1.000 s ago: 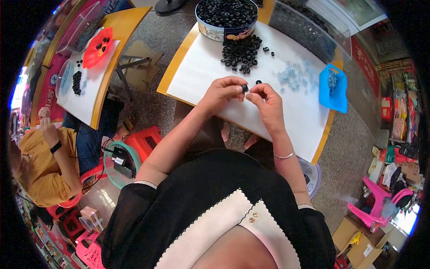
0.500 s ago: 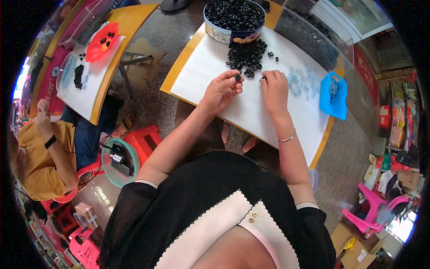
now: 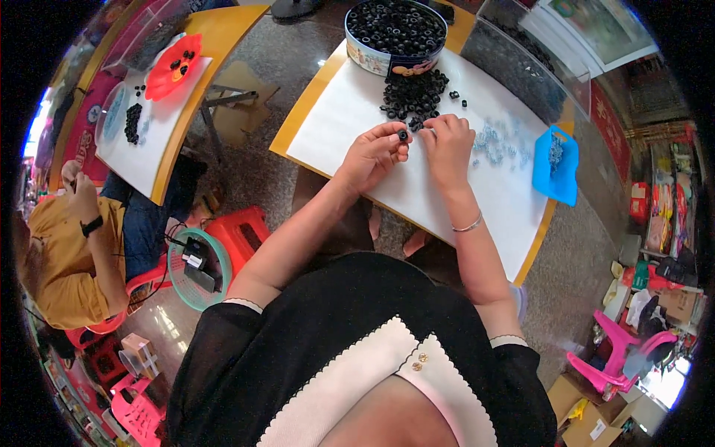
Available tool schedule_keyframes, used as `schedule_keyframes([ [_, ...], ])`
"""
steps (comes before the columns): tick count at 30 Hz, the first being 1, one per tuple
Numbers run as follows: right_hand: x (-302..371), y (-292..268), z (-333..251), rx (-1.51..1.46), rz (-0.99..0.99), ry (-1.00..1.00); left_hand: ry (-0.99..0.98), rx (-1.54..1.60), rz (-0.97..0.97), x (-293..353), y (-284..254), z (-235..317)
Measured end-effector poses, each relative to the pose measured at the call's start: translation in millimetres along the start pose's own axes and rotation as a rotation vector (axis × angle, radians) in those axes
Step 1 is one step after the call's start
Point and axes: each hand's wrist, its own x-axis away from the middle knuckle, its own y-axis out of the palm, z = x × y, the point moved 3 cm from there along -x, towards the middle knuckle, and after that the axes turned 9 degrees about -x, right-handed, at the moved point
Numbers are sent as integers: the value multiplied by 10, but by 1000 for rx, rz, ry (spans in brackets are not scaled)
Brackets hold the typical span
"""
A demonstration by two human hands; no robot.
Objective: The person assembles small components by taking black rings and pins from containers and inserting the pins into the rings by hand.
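Between the thumb and fingers of my left hand (image 3: 372, 158) is a small black ring-shaped piece (image 3: 403, 136), its hole facing up. My right hand (image 3: 450, 153) is just to its right, thumb and fingertips pinched together by the near edge of a pile of black ring-shaped pieces (image 3: 414, 93). Whatever those fingertips hold is too small and hidden to make out. The pile lies on a white sheet (image 3: 328, 112) in front of a round tin (image 3: 366, 58) filled with the same black pieces. Small pale-blue clear pieces (image 3: 500, 141) are scattered right of my right hand.
A blue tray (image 3: 564, 184) with small bluish pieces stands at the table's right edge, near a clear plastic bin (image 3: 521, 67). To the left, another person (image 3: 71, 253) sits by a second table with a red dish (image 3: 160, 78). A green basket (image 3: 195, 294) stands below.
My right hand has shifted left, bringing its fingertips from the pile's right side to its near edge, closer to my left hand. My left hand still holds the black piece.
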Motion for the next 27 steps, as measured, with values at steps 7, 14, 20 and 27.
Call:
schedule_keyframes([
  [7,25,-99,-26,-70,47,5,10,23,4,8,13,4],
  [14,151,-172,-62,-909,10,493,-9,-18,12,0,38,3],
  [20,218,-227,-220,-1239,-22,592,-17,-36,38,-13,38,-8],
  [27,272,-196,-225,-998,-6,458,-19,-88,31,-23,51,-25],
])
